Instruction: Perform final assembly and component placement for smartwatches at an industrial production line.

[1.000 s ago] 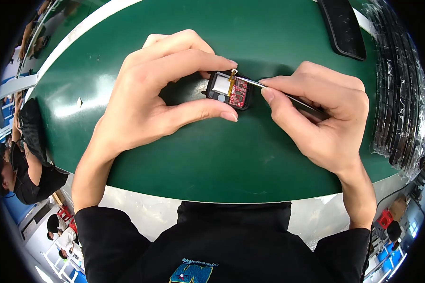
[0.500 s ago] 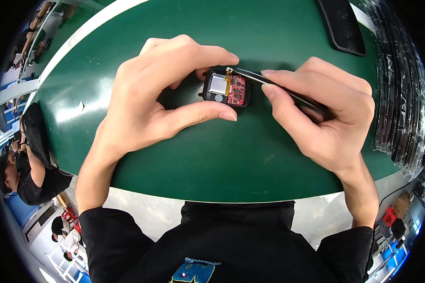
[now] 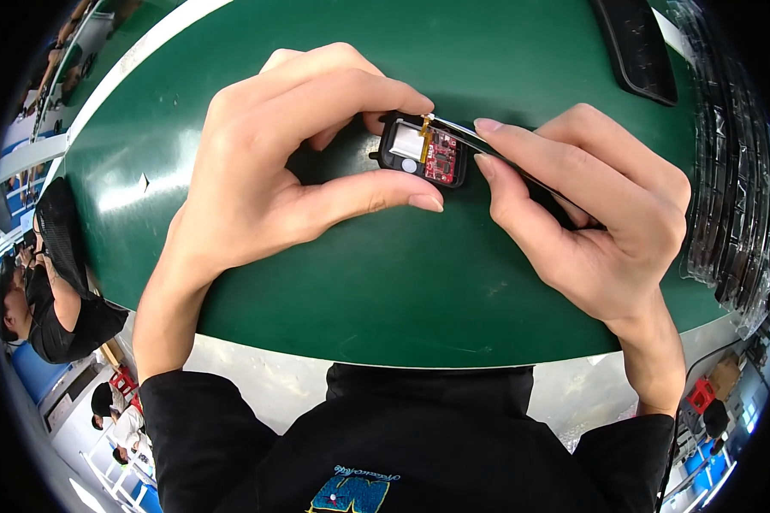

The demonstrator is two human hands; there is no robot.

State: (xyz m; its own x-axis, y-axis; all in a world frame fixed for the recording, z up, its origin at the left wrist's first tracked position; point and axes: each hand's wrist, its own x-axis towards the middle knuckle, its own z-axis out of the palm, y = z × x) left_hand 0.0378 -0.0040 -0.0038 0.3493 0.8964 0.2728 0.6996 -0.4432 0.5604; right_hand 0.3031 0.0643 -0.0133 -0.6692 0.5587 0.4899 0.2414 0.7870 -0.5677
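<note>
Left hand steadies a small open black case between thumb and fingers, the thumb along its near edge and the index fingertip by its far edge, while the right hand pinches slim metal tweezers between thumb and forefinger. The case sits over the far middle part of the green table; whether it rests there or is slightly raised, I cannot tell. Its open side faces up, and its long axis runs left to right, with the right end turned a little nearer; a small black tab points left. Inside, a silver battery pack fills the left part, a pale disc sits near it, and a red circuit board takes the right. An amber ribbon runs between them toward the far edge, where the tweezers' tips meet its end. The tweezers point left and far, their long axis slanting back near and right into the palm.
</note>
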